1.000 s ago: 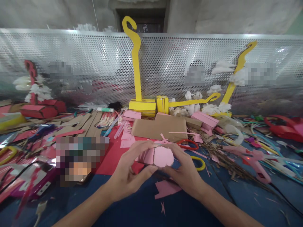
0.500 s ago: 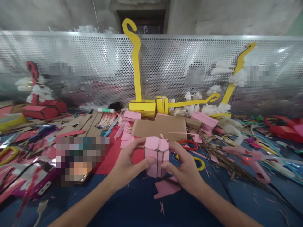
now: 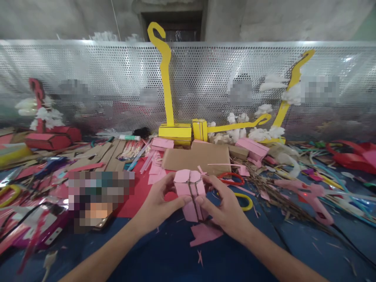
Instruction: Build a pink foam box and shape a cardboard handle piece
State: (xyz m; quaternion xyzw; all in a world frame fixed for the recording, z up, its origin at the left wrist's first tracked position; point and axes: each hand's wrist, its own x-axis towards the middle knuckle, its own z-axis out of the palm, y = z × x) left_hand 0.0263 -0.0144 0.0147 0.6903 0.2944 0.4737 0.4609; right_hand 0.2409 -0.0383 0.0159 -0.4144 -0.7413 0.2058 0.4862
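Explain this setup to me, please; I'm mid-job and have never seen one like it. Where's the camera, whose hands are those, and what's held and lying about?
There is no machine here. All the pictures come from one camera worn on a person's head, looking forward and down, so the bare left hand and right hand are the wearer's own. Together they hold a pink faceted block with dark seams, both thumbs on its near side.

On the blue surface below lie pink scraps and a red sheet. Beyond the hands is brown cardboard; off to the right is a pink glue gun. Yellow hook-topped shapes are farther back, before a perforated metal panel.
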